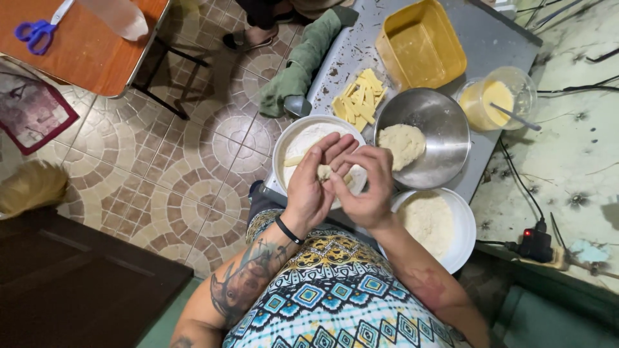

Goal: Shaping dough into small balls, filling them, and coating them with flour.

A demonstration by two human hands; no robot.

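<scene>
Your left hand (pixel 311 187) and right hand (pixel 364 183) are cupped together, fingers curled around a small lump of dough (pixel 324 171), held right over the white plate (pixel 284 145) on the grey table (pixel 490 35). Just past that sit cheese sticks (pixel 360 96) and a steel bowl (pixel 445 122) with more dough.

Grey tabletop (pixel 490 35): yellow tub (pixel 422 42) far, cheese sticks (pixel 360 96) loose, steel bowl (pixel 432 135) centre, two white bowls (pixel 284 145) near, measuring cup (pixel 496 96) right, green towel (pixel 300 64) on left edge.

Even indoor light, sharp, wide-angle edges
</scene>
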